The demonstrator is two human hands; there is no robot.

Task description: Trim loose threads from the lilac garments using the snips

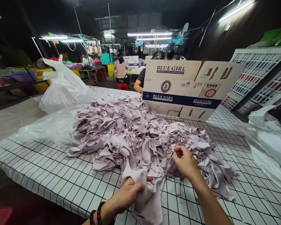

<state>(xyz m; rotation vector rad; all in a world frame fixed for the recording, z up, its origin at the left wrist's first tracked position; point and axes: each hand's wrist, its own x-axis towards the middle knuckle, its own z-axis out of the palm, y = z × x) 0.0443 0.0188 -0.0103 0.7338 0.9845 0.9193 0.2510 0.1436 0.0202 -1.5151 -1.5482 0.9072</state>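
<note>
My left hand [132,189], with dark beads at the wrist, is closed around a pale mauve strappy garment [147,203] that looks like a bra top. Its whitish cup-like part bulges above my fingers, and the lower part hangs over the table's near side. My right hand [184,159] pinches a thin strap [168,164] of the same cloth and draws it up to the right. Just beyond both hands lies a large heap of similar mauve garments [121,125], tangled together.
A white checked cloth [67,175] covers the table. Behind the heap stands a beer carton [178,84]. Clear plastic bags lie at left [63,87] and right [267,140]. A person's arm [138,85] shows behind the carton; another person [121,68] sits farther back.
</note>
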